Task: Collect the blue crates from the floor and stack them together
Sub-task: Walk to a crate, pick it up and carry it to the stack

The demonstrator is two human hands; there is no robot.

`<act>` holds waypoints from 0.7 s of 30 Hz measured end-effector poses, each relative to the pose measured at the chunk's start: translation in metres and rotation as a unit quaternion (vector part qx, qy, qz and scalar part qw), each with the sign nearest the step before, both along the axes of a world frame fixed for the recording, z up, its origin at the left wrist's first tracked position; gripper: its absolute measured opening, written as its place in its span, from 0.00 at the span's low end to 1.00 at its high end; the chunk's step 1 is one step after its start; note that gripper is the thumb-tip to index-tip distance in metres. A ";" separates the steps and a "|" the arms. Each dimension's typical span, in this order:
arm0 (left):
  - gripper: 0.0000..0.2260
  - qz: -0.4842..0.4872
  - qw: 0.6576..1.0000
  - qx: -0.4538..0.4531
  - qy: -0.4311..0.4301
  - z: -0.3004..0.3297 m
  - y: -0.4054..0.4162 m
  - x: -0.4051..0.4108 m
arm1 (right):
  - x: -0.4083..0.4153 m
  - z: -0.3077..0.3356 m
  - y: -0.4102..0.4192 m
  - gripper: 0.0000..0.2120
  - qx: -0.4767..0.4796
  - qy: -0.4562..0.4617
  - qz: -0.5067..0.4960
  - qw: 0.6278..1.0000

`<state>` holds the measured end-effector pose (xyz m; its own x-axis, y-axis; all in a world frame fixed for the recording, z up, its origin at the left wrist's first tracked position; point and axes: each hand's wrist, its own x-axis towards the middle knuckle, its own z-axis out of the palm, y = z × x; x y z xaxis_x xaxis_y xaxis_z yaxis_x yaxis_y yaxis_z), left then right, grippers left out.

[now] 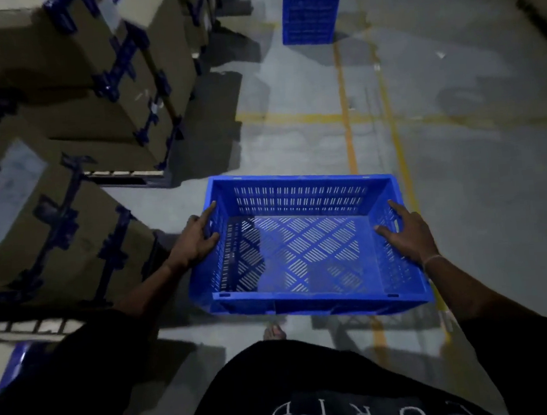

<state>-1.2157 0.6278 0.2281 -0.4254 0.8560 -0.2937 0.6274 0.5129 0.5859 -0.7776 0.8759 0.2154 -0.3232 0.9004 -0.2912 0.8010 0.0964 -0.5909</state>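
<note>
Blue crate (304, 241) gripped by left hand (196, 238), right hand (405, 229), above grey floor (458, 160)

Cardboard boxes (68, 76) w/ blue strapping (123, 60) are sitting stacked on a pallet (126, 178) at far left; more boxes are standing near left. Yellow floor lines (344, 103) are crossing the grey concrete floor (475, 175) at center-right.

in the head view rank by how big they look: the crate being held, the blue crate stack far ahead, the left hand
1. held crate, though nearness inflates it
2. crate stack, far away and cut off at the top
3. left hand
</note>
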 end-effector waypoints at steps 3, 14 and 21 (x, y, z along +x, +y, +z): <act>0.36 -0.004 1.000 0.012 0.002 0.006 0.057 -0.028 | -0.024 -0.003 0.049 0.38 0.003 0.002 -0.020 1.000; 0.34 -0.003 1.000 0.015 0.009 -0.014 0.306 -0.111 | -0.097 -0.032 0.286 0.36 -0.004 0.028 -0.036 0.999; 0.34 0.016 1.000 0.012 0.006 0.004 0.476 -0.146 | -0.141 -0.008 0.464 0.36 -0.004 0.024 -0.031 0.999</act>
<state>-1.3618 1.1036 0.2321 -0.4560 0.8487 -0.2678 0.6178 0.5185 0.5912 -0.9191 1.3402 0.2079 -0.2813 0.9168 -0.2834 0.7756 0.0434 -0.6297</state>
